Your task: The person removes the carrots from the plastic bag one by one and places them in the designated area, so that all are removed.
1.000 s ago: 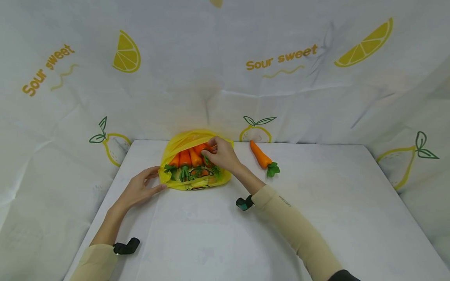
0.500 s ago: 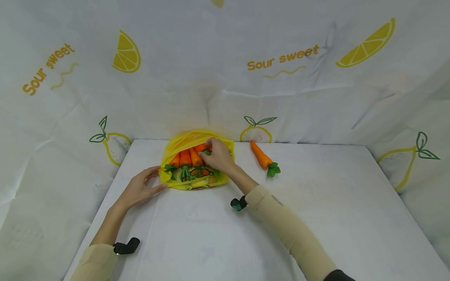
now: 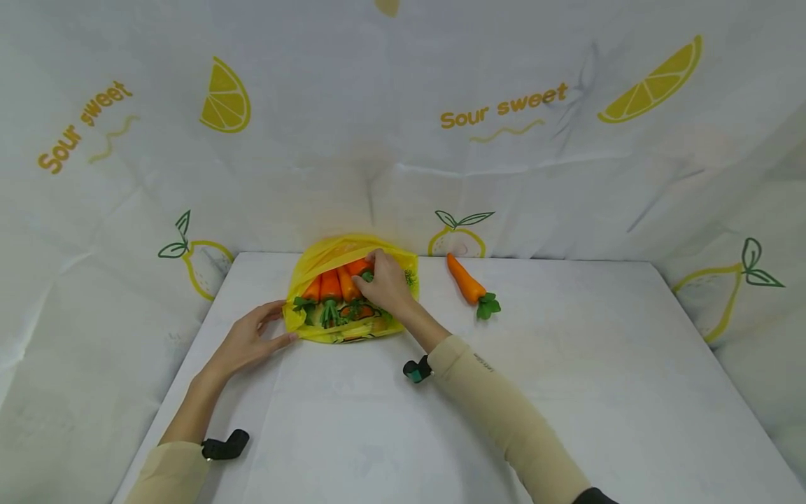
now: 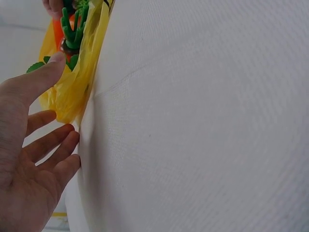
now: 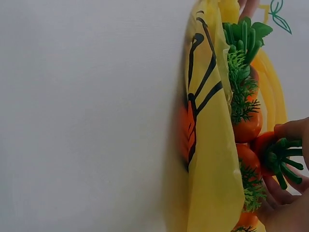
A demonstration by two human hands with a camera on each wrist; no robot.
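Note:
A yellow plastic bag (image 3: 322, 253) lies on its side at the back of the table, its mouth facing me. Inside it several orange carrots (image 3: 330, 285) with green tops are lined up. My right hand (image 3: 390, 285) reaches into the mouth and holds a carrot (image 5: 263, 144) by its top end, near the green stems (image 5: 277, 157). At the bag's left edge my left hand (image 3: 252, 336) touches the plastic with spread fingertips. In the left wrist view, the thumb (image 4: 41, 79) overlaps the bag's rim while the other fingers lie low beside it.
One more carrot (image 3: 466, 280) lies to the right of the bag, leaves toward me. A white sheet printed with lemons (image 3: 352, 126) rises behind and beside the white table (image 3: 378, 420). Each wrist carries a small black camera (image 3: 227, 445).
My right hand has moved slightly left and further over the bag's mouth, with the carrot at its fingers. My left hand has stayed at the bag's edge.

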